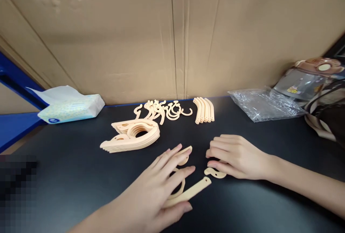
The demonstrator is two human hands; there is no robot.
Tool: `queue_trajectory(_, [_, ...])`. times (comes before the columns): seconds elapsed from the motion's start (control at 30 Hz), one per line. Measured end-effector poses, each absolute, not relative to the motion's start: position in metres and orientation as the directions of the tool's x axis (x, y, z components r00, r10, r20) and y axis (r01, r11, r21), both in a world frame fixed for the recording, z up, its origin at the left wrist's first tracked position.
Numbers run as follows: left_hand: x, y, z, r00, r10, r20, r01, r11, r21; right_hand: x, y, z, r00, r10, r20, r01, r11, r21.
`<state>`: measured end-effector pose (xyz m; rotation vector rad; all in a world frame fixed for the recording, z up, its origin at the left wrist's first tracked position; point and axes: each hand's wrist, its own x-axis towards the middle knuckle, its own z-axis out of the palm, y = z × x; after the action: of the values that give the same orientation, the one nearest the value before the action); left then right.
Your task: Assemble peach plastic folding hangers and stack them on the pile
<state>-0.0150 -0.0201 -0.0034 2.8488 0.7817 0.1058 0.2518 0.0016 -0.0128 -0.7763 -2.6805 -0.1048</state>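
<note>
My left hand (161, 186) lies with fingers spread over a pale piece with a ring and a long straight arm (195, 189), touching it and partly covering it. The upper end of a pale part (185, 155) shows beside its fingertips. To the right, my right hand (234, 155) has its fingers bent and held together over a small curved hook piece (215, 173). The thumb covers that hook's right end, and whatever is under the fingers is hidden.
Behind my left hand stands a stack of pale hanger bodies (132, 141). Loose hooks (174, 110) and curved bars (204, 110) lie at the back. A tissue pack (72, 108) is left; a clear plastic bag (265, 103), a bottle (299, 82) and a dark bag (331, 114) are right.
</note>
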Motion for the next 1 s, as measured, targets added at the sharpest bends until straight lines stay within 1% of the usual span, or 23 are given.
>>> queue_trajectory(0.07, [-0.015, -0.022, -0.006, 0.854, 0.518, 0.04, 0.498, -0.838, 0.222, 0.252, -0.001, -0.01, -0.797, 0.497, 0.343, 0.537, 0.843, 0.028])
queue_trajectory(0.13, [-0.013, -0.024, -0.007, 0.847, 0.528, 0.056, 0.502, -0.831, 0.242, 0.253, -0.004, -0.005, -0.803, 0.515, 0.298, 0.55, 0.835, 0.039])
queue_trajectory(0.17, [-0.012, -0.025, -0.007, 0.842, 0.535, 0.064, 0.505, -0.826, 0.251, 0.253, -0.006, -0.003, -0.805, 0.535, 0.258, 0.557, 0.831, 0.015])
queue_trajectory(0.23, [-0.007, -0.026, -0.009, 0.833, 0.547, 0.087, 0.51, -0.819, 0.263, 0.253, -0.011, 0.004, -0.806, 0.572, 0.151, 0.567, 0.82, -0.083])
queue_trajectory(0.33, [0.001, -0.025, -0.011, 0.809, 0.571, 0.138, 0.526, -0.809, 0.261, 0.256, -0.019, 0.014, -0.772, 0.636, 0.002, 0.622, 0.756, -0.206])
queue_trajectory(0.4, [0.006, -0.023, -0.011, 0.797, 0.582, 0.16, 0.538, -0.805, 0.25, 0.259, -0.023, 0.018, -0.757, 0.65, -0.073, 0.642, 0.718, -0.269])
queue_trajectory(0.47, [0.01, -0.022, -0.01, 0.804, 0.574, 0.153, 0.536, -0.812, 0.229, 0.26, -0.025, 0.021, -0.766, 0.633, -0.11, 0.63, 0.704, -0.329])
queue_trajectory(0.53, [0.013, -0.022, -0.009, 0.82, 0.558, 0.13, 0.529, -0.824, 0.202, 0.259, -0.025, 0.023, -0.767, 0.632, -0.111, 0.624, 0.693, -0.36])
queue_trajectory(0.6, [0.014, -0.023, -0.007, 0.827, 0.55, 0.114, 0.526, -0.83, 0.188, 0.254, -0.023, 0.024, -0.747, 0.659, -0.088, 0.639, 0.674, -0.37])
queue_trajectory(0.73, [0.011, -0.025, -0.007, 0.819, 0.562, 0.116, 0.529, -0.818, 0.227, 0.245, -0.018, 0.021, -0.68, 0.733, -0.001, 0.658, 0.61, -0.441])
queue_trajectory(0.87, [0.007, -0.026, -0.009, 0.811, 0.555, 0.182, 0.505, -0.823, 0.262, 0.241, -0.017, 0.01, -0.591, 0.804, 0.06, 0.687, 0.541, -0.485])
queue_trajectory(1.0, [0.008, -0.027, -0.008, 0.798, 0.553, 0.241, 0.478, -0.823, 0.305, 0.24, -0.024, -0.001, -0.556, 0.822, 0.125, 0.688, 0.54, -0.486])
